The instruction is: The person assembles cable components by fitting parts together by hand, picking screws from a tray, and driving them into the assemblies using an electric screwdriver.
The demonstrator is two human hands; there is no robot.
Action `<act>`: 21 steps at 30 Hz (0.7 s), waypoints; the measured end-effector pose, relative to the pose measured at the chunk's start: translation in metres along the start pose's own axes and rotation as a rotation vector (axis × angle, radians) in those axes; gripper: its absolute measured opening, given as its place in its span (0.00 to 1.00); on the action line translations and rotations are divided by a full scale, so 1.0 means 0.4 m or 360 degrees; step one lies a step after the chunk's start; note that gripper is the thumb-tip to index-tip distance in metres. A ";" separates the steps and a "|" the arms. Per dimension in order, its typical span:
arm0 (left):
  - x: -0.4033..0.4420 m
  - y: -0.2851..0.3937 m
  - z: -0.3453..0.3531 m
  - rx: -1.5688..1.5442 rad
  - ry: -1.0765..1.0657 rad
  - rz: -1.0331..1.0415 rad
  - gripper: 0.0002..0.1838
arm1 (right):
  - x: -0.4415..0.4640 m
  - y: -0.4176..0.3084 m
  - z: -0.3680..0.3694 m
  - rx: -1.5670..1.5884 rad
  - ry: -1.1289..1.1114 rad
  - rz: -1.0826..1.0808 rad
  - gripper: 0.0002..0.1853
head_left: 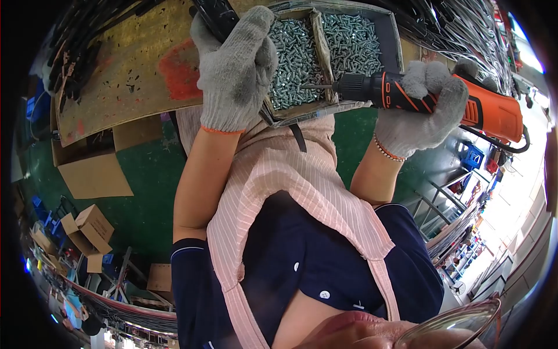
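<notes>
My right hand (430, 104), in a grey knit glove, is wrapped around an orange and black electric screwdriver (494, 110). Its thin bit (317, 86) points left, over the near part of a two-compartment box (392, 35) of small silvery screws (351, 46). Left of that box, my left hand (235, 81), gloved alike, is closed on a black part (216, 16) at the top edge of the view. Most of the part is hidden by the glove or cut off by the frame, so its kind cannot be made out.
A worn yellowish table (122, 75) with a red patch (179, 70) lies to the left. Long dark strips (75, 64) and thin metal rods (471, 35) lie at the sides. The screwdriver's cord (511, 149) loops at right. Cardboard boxes (93, 174) stand on the green floor (154, 203).
</notes>
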State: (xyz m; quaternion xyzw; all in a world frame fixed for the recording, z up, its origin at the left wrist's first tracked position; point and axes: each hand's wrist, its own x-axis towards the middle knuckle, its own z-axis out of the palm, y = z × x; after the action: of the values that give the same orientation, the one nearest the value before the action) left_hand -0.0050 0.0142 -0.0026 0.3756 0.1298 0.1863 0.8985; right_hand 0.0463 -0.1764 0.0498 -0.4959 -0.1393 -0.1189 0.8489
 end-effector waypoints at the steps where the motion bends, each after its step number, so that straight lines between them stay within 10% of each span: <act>1: -0.002 -0.001 0.003 -0.0006 0.0028 0.0001 0.07 | -0.001 -0.002 0.002 -0.0051 -0.0023 0.0020 0.10; 12: 0.011 0.004 0.040 0.0112 0.0515 -0.0272 0.27 | -0.005 0.018 0.010 -0.0218 0.0069 -0.0048 0.08; 21: 0.004 0.009 0.028 0.0281 0.0196 -0.0087 0.14 | -0.007 0.029 0.040 -0.0162 0.0200 0.0044 0.07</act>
State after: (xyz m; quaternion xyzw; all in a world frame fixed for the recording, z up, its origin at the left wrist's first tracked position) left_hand -0.0004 0.0102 0.0075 0.4376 0.2107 0.1723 0.8570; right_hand 0.0459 -0.1565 0.0470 -0.5318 -0.0725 -0.1448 0.8312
